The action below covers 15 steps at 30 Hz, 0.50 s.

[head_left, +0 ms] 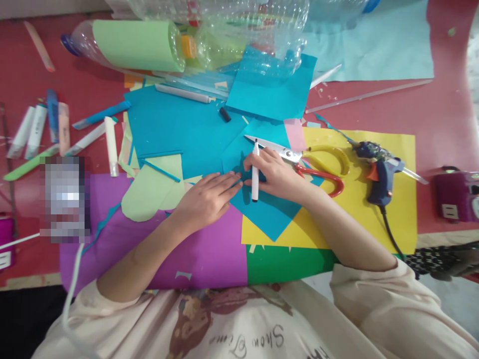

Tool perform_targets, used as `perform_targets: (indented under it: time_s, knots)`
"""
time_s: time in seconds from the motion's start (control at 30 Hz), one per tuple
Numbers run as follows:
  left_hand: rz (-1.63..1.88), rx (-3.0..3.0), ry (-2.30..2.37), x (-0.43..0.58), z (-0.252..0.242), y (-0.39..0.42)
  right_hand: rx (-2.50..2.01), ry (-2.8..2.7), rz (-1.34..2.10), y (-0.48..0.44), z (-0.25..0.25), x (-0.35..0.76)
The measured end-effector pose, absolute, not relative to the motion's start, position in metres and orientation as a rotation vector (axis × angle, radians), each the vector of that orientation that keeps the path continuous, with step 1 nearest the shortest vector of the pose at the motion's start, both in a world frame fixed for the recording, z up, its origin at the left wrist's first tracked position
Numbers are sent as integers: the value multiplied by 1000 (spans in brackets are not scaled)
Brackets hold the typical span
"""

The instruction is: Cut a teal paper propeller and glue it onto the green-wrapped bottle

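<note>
My right hand (275, 174) is closed round a white marker (255, 172) with a black tip, held upright against a blue paper square (269, 209). My left hand (207, 197) lies flat with fingers stretched out, pressing the left part of that blue paper, fingertips close to the right hand. Scissors (299, 157) with yellow and red handles lie just behind the right hand.
A blue glue gun (379, 172) rests on yellow paper (374, 219) at right. Purple paper (209, 254), green paper (284, 264) and a large blue sheet (179, 129) cover the red table (441, 124). Plastic bottles (224, 30) stand behind; markers (37, 129) lie at left.
</note>
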<state>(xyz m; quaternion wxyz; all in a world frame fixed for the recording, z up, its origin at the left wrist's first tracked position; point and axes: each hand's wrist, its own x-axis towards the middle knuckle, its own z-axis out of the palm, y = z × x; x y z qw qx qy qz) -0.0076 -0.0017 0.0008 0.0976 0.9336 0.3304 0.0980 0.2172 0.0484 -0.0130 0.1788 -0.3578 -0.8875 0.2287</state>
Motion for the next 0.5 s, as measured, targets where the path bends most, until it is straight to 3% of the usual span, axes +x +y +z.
perform_targets:
  time_s: [0.5]
  knots:
    - [293, 2797, 1043, -2, -1, -9, -1059, -2374, 641, 52, -8, 226]
